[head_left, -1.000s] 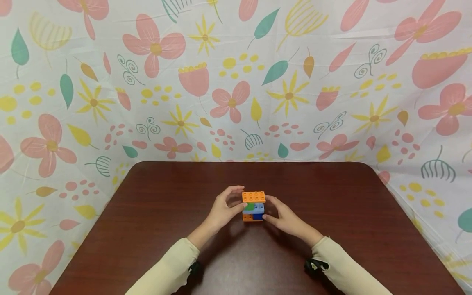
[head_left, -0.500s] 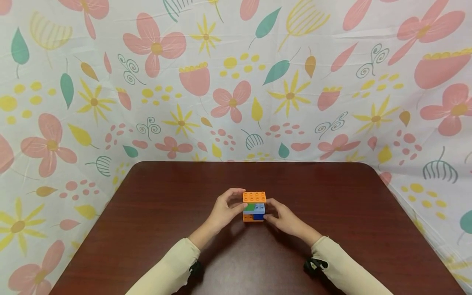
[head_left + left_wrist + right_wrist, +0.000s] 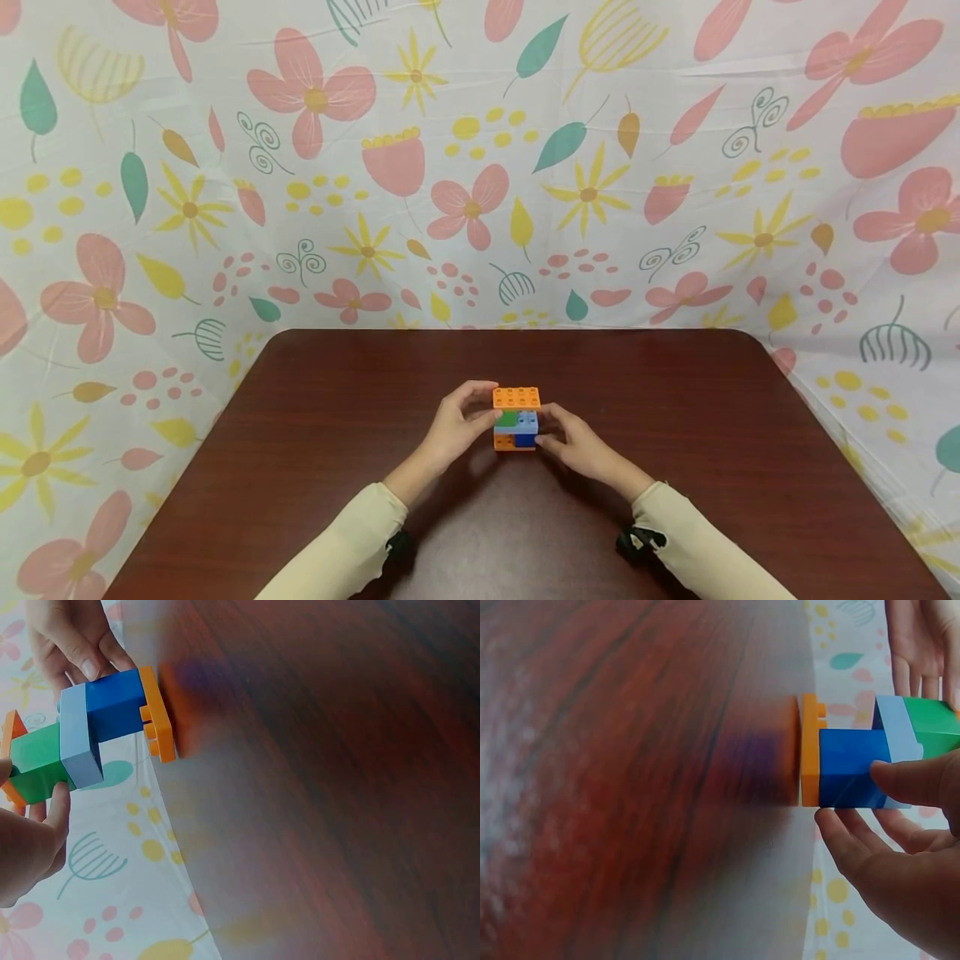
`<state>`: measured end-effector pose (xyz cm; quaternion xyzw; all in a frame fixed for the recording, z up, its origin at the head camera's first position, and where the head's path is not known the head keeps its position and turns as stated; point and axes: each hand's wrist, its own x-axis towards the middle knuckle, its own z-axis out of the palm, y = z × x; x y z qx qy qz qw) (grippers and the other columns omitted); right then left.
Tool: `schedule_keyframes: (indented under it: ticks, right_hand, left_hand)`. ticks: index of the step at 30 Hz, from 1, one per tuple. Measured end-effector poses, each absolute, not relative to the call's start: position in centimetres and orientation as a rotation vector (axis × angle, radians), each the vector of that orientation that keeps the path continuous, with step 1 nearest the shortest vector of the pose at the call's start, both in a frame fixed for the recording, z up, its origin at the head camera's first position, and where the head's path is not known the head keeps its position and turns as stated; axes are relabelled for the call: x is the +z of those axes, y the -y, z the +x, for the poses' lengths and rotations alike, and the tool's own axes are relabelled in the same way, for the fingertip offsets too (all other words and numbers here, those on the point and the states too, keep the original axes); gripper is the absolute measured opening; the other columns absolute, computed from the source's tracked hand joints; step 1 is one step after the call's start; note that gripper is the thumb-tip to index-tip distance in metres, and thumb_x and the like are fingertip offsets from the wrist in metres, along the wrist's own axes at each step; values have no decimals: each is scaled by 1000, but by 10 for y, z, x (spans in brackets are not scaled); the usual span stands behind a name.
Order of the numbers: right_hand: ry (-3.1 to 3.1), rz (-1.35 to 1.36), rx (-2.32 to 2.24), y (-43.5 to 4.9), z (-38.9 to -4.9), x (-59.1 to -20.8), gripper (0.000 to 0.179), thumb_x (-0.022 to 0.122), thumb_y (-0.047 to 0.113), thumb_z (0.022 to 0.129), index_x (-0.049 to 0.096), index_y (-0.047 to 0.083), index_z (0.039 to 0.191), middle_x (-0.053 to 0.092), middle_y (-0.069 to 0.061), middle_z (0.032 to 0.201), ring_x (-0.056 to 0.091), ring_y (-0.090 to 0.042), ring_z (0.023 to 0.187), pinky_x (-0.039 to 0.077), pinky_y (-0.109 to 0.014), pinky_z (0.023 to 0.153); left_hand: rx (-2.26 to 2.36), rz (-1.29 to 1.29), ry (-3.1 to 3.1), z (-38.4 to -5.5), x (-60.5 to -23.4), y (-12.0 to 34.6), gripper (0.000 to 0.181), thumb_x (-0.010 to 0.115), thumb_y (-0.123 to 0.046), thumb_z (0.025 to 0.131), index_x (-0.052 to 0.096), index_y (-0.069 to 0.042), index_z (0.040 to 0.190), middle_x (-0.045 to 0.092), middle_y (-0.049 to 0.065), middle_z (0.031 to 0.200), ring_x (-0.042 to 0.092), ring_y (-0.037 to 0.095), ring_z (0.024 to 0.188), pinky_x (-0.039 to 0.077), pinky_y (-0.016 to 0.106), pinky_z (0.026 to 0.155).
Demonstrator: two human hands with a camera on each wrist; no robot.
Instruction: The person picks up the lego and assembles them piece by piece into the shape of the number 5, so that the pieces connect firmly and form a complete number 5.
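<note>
A small stack of toy building bricks stands upright on the table between both hands. At its bottom is a thin orange plate [image 3: 810, 765], with a dark blue brick [image 3: 851, 769] on its right half. Above that lies a light blue plate [image 3: 79, 735], then a green brick [image 3: 37, 754] on the left. Another orange plate [image 3: 516, 397] tops the stack. My left hand [image 3: 453, 423] pinches the green brick between thumb and fingers. My right hand [image 3: 581, 442] holds the dark blue brick, its thumb on the near side and its fingers behind.
The dark reddish-brown table [image 3: 337, 400] stretches around the stack and mirrors it faintly. Behind and beside the table hangs a white cloth [image 3: 420, 275] printed with flowers and leaves. Each sleeve cuff has a dark band [image 3: 641, 540] near the wrist.
</note>
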<state>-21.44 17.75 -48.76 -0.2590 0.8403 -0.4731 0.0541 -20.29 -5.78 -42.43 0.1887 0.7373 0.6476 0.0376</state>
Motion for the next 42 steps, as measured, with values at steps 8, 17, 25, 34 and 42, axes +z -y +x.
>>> schedule_keyframes:
  ticks: [8,17,25,34,42]
  right_hand:
    - [-2563,-780,-1503,-175,-213,-485,37,58,0,95,47,-3,129,58,-22,123,59,-35,110,49,-46,91]
    - [-2612,-779,-1568,-173,-212,-483,38,58,3,95,47,-5,131,58,-22,122,59,-35,109,49,-45,91]
    - [-2649,-736,-1618,-170,-210,-481,38,58,5,96,47,-6,131,61,-20,115,60,-33,105,50,-43,90]
    - [-2502,-512,-1743,-165,-205,-477,41,56,7,97,45,-3,135,58,-22,115,63,-32,100,55,-37,80]
    - [-2471,-422,-1807,-162,-205,-475,42,56,10,98,45,1,137,59,-23,112,66,-28,92,56,-40,77]
  left_hand:
    - [1944,552,-2353,-204,-419,57,35,65,-2,90,58,1,124,60,19,120,56,33,113,47,44,95]
    - [1961,501,-2365,-229,-441,58,40,67,-11,91,57,-2,128,62,14,121,56,29,112,47,42,95]
    - [1987,485,-2382,-239,-441,57,38,67,-18,92,60,-6,126,64,9,116,58,23,108,49,35,91]
    - [1983,447,-2414,-248,-441,54,36,68,-22,91,62,-9,124,64,8,111,59,21,103,50,32,89]
    - [2019,438,-2357,-255,-439,48,38,65,-15,93,57,2,127,61,18,114,58,28,101,52,42,87]
